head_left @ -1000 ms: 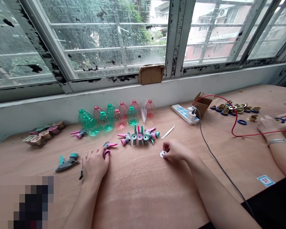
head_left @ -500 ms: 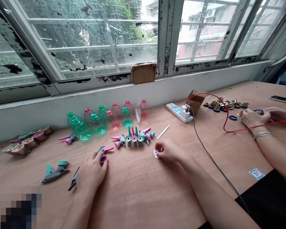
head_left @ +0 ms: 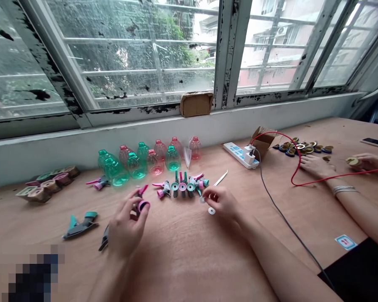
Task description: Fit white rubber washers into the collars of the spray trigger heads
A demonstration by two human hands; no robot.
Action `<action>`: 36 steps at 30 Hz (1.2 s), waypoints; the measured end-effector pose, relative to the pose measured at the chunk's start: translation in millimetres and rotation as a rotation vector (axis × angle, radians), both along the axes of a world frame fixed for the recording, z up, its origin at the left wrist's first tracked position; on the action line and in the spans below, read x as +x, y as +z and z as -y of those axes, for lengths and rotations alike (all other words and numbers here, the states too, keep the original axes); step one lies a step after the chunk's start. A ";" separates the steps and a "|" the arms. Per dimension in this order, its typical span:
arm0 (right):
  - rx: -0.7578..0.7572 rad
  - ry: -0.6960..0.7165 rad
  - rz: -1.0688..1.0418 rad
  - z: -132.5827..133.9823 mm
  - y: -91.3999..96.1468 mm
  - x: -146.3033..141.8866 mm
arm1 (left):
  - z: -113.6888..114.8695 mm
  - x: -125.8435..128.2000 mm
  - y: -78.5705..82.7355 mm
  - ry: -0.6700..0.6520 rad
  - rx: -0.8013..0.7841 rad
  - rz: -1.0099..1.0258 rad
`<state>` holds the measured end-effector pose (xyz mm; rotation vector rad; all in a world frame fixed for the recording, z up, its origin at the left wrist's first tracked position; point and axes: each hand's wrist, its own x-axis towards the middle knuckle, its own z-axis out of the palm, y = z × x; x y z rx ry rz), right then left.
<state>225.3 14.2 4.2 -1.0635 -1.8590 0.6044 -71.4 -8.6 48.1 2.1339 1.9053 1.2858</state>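
Note:
My left hand [head_left: 127,224] is closed around a grey and pink trigger sprayer head [head_left: 143,205], its pink collar facing me. In the fingers of my right hand [head_left: 219,201] is a small pale washer [head_left: 202,200], pinched just above the table. Another white washer [head_left: 211,211] with a dark centre hole lies below those fingers. Left of the right hand, several sprayer heads [head_left: 182,187] in pink, teal and grey stand or lie in a group. White tweezers [head_left: 221,178] lie beyond the right hand. A teal and grey sprayer head [head_left: 82,225] lies left of my left hand.
Green and pink clear bottles [head_left: 137,165] stand by the wall, with moulded pots [head_left: 44,184] to the left. A power strip [head_left: 241,155] has a red cable and a grey cable crossing the table. Another person's hands [head_left: 316,165] work at the right near metal-and-blue rings [head_left: 302,147].
My left hand has lifted the sprayer head off the table and turned its collar up. My right hand has raised one washer, leaving another behind. The view has shifted slightly.

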 end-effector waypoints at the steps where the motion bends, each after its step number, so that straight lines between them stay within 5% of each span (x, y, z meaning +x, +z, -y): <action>1: 0.051 0.037 -0.028 3.1 2.6 -5.0 | 4.7 6.5 0.5 -0.086 -0.063 0.086; 6: 0.019 0.275 -0.189 18.9 10.4 -29.1 | 24.8 46.7 -11.2 -0.514 -0.537 0.163; 10: -0.143 0.394 -0.210 23.1 6.6 -38.5 | 27.3 62.8 -22.9 -0.590 -0.529 0.147; 15: -0.182 0.302 -0.210 23.4 0.5 -40.4 | 21.4 58.9 -32.3 -0.690 -0.583 0.172; 22: -0.362 0.350 -0.427 21.1 -14.1 -42.4 | 20.8 59.4 -42.0 -0.596 -0.513 0.239; 36: 0.047 0.194 -0.047 31.1 -15.5 -49.1 | 21.9 59.7 -49.8 -0.578 -0.476 0.264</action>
